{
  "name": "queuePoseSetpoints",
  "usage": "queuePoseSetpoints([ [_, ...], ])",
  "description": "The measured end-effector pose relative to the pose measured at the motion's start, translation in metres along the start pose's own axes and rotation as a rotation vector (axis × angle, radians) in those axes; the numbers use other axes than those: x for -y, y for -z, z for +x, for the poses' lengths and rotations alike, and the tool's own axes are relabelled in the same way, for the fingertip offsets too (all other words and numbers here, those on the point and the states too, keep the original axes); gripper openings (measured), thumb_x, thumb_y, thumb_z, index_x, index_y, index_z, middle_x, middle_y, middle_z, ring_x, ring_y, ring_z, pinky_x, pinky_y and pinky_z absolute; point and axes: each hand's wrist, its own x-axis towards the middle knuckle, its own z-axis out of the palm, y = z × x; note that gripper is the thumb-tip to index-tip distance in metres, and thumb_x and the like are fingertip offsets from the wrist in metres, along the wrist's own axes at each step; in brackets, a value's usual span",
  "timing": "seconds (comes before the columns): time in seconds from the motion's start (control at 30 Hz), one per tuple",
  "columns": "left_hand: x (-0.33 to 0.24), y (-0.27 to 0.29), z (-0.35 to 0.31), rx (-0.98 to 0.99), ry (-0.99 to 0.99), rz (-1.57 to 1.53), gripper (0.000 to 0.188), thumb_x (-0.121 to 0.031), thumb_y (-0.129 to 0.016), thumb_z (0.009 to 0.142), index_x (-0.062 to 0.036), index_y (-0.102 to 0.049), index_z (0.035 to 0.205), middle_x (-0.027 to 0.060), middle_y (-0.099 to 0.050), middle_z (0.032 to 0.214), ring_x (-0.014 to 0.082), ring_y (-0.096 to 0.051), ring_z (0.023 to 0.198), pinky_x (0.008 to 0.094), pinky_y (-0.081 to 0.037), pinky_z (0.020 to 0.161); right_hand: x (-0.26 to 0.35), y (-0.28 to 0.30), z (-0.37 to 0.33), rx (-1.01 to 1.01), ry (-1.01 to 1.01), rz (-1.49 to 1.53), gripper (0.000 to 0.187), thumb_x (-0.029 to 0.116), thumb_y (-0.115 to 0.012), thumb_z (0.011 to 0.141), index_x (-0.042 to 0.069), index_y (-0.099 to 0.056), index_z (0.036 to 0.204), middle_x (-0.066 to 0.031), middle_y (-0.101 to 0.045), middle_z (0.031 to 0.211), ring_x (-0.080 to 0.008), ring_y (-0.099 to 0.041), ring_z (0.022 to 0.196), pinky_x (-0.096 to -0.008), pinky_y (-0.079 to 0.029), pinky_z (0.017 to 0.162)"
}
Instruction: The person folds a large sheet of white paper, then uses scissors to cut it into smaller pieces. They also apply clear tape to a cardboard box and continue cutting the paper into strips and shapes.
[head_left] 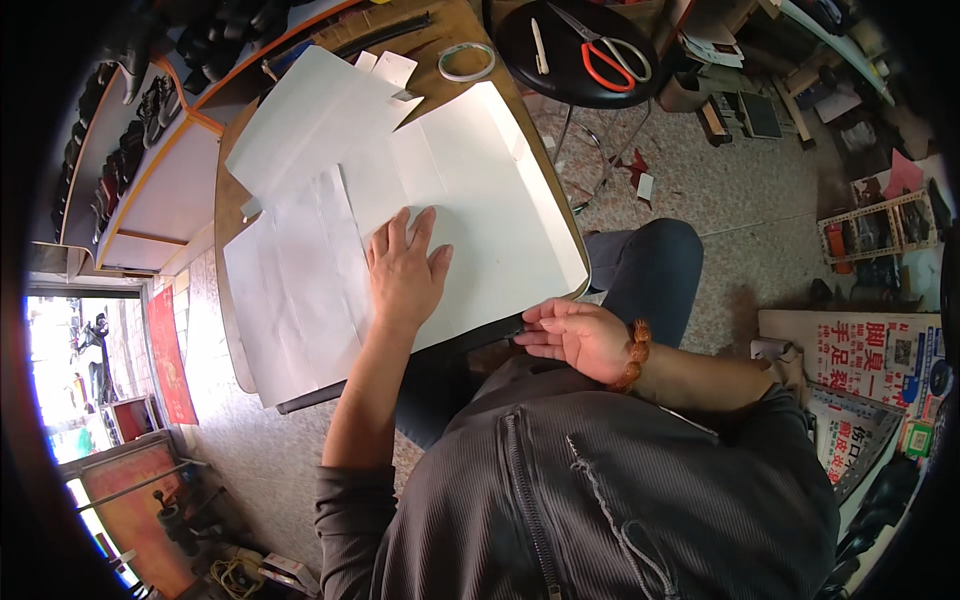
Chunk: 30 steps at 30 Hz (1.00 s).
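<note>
My left hand point(408, 265) lies flat with fingers spread on white card, at the edge of a loose white sheet point(290, 285) that covers the left of the table. Under and beside it spreads a large piece of white cardboard point(490, 225) with a folded-up rim along its right side. Another cut white piece point(310, 125) lies at the far left. My right hand point(578, 340), palm turned up and fingers stretched out, is at the table's dark front edge point(465, 340). It wears a brown beaded bracelet point(634, 358). I see nothing held in it.
A tape roll point(467, 62) sits at the table's far edge. On a black round stool point(515, 50) beyond lie red-and-grey-handled scissors point(610, 65) and a white pen-like tool point(540, 47). Shelves of dark shoes point(130, 150) stand left; printed boxes point(860, 350) are at right.
</note>
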Motion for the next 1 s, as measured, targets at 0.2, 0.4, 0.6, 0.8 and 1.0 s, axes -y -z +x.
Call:
queuePoseSetpoints([
  [0.2,0.006,0.004,0.000,0.013,0.035,-0.094,0.047,-0.022,-0.062,0.083,-0.0087,-0.051,0.126,0.0130,-0.043,0.132,0.0349,-0.039,0.118,0.0441,-0.036,0.099,-0.004,-0.002,0.012,0.131,0.090,0.235,0.018,0.011,-0.044,0.094,0.001,-0.055,0.104,-0.0125,-0.060,0.104,-0.0273,-0.059,0.102,-0.0412,-0.047,0.092],
  [0.4,0.012,-0.002,-0.002,0.001,0.029,-0.134,0.048,-0.029,-0.061,0.082,-0.0066,-0.052,0.124,0.0149,-0.042,0.131,0.0355,-0.038,0.119,0.0456,-0.033,0.100,0.005,-0.010,0.050,0.220,0.124,0.256,0.017,0.015,-0.050,0.091,0.004,-0.056,0.103,-0.0079,-0.061,0.099,-0.0204,-0.060,0.091,-0.0340,-0.049,0.080],
  [0.6,0.014,-0.004,-0.003,0.043,0.094,-0.114,0.054,-0.039,-0.055,0.083,-0.0056,-0.051,0.126,0.0172,-0.039,0.136,0.0343,-0.035,0.124,0.0476,-0.029,0.103,0.029,-0.016,0.056,-0.002,0.152,0.157,0.024,0.031,-0.057,0.088,0.013,-0.054,0.104,-0.0002,-0.058,0.088,-0.0121,-0.053,0.074,-0.0256,-0.043,0.055],
  [0.8,0.014,0.003,-0.006,-0.049,0.053,-0.199,0.054,-0.042,-0.054,0.084,-0.0068,-0.052,0.125,0.0195,-0.042,0.133,0.0351,-0.036,0.124,0.0463,-0.027,0.103,0.038,-0.006,0.072,0.110,0.196,0.136,0.040,0.032,-0.053,0.091,0.006,-0.048,0.121,-0.0098,-0.056,0.114,-0.0215,-0.058,0.100,-0.0337,-0.052,0.079],
  [1.0,0.012,-0.001,-0.003,-0.048,0.015,-0.108,0.051,-0.041,-0.055,0.084,-0.0136,-0.053,0.127,0.0197,-0.040,0.136,0.0350,-0.035,0.125,0.0474,-0.025,0.105,0.065,-0.004,0.084,0.292,0.282,0.070,0.046,0.031,-0.041,0.096,0.002,-0.039,0.132,-0.0164,-0.049,0.127,-0.0246,-0.053,0.112,-0.0388,-0.049,0.090],
])
